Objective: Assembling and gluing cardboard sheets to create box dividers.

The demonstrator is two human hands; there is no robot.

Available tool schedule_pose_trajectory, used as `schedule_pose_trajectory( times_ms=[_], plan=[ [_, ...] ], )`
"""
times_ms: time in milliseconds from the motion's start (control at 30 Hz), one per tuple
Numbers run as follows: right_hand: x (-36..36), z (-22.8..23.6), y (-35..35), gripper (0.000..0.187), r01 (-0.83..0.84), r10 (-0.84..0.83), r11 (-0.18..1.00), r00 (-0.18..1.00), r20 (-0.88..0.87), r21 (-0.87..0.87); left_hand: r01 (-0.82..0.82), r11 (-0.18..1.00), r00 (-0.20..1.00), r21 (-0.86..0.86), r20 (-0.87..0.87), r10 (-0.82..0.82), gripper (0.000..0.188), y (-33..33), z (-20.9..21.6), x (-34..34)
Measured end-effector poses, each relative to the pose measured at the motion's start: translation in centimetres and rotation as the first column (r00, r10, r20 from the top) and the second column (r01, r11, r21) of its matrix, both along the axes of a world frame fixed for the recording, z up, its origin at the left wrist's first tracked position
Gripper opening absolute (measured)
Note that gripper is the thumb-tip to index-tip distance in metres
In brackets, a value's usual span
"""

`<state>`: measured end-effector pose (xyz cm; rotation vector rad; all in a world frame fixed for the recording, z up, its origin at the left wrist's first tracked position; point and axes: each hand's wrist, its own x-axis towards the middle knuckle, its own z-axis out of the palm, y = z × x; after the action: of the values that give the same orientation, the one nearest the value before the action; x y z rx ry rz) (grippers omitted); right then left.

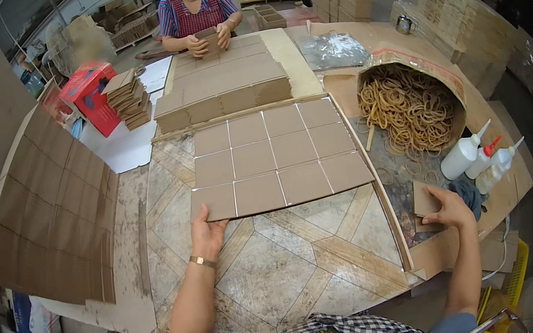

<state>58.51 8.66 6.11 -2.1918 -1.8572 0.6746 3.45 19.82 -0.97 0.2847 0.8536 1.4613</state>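
Cardboard sheet [253, 159] on the table [274, 272], straight ahead at twelve o'clock.
The left hand [207, 237] pinches its seven o'clock corner, thumb on top; at the sheet's four o'clock, the right hand [451, 206] curves over small cardboard pieces [421, 200], whether gripping I cannot tell.

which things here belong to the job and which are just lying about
Job, likely:
- panel, at left hand
- small card, at right hand

Lying about, apparently:
- red box
- metal tin
- yellow basket
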Motion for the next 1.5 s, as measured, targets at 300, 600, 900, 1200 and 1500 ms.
schedule_pose_trajectory(
  times_ms=[300,600,900,1200,1500],
  plan=[
    [-2.1,-0.2,0.3,0.102,-0.112,0.093,0.993,0.931,0.353,0.034,-0.148,0.985,0.986,-0.084,0.064,0.154,0.034,-16.1,2.0,-8.0],
    [2.9,-2.6,1.9,0.095,-0.113,0.076,0.992,0.876,-0.477,-0.051,-0.403,0.881,0.897,-0.247,0.086,0.434,0.039,-36.3,-2.0,-5.8],
    [-3.5,3.9,3.0,0.019,-0.218,-0.016,0.907,0.837,0.547,0.360,-0.361,0.912,0.928,-0.197,0.023,0.372,0.035,-32.7,-1.7,-4.0],
    [-24.8,2.0,3.0,0.013,-0.584,0.433,0.740,0.794,0.427,0.333,-0.402,0.890,0.907,-0.215,0.038,0.419,0.036,-32.9,-1.9,-3.6],
    [-39.3,3.2,-4.8,0.023,-0.855,0.870,0.235,0.397,0.291,0.463,-0.416,0.896,0.909,-0.157,-0.096,0.406,0.032,-32.6,-2.1,-3.7]
  ],
)
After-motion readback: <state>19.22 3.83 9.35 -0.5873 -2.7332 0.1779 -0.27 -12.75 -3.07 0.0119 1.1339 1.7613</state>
